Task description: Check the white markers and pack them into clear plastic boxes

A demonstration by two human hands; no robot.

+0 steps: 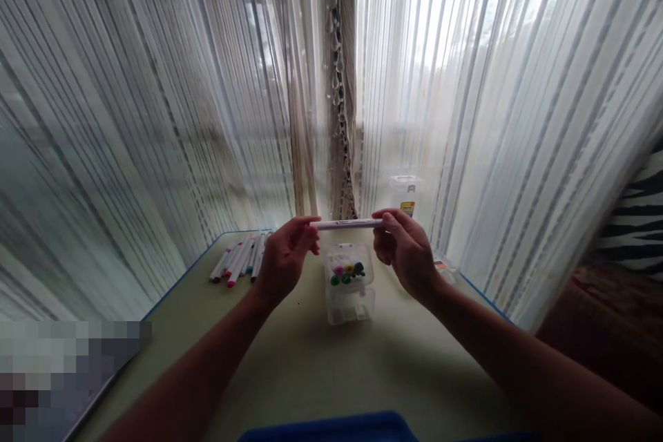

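Observation:
A white marker [347,224] is held level above the table, one end in each hand. My left hand [287,248] pinches its left end between thumb and fingers. At the opposite end, my right hand [407,245] grips it the same way. Below the marker stands an open clear plastic case [350,311] with several markers upright in it, their green, pink, yellow and dark ends facing me. To the left of my left hand lies a loose pile of white markers [239,261] with coloured ends, partly hidden by that hand.
A clear plastic package with a yellow label [407,207] stands behind my right hand. Another clear plastic piece [445,268] lies beside that wrist. Striped sheer curtains [207,117] hang behind the green table [300,373]. A blue edge [331,428] shows at the front; a pixelated area covers the lower left.

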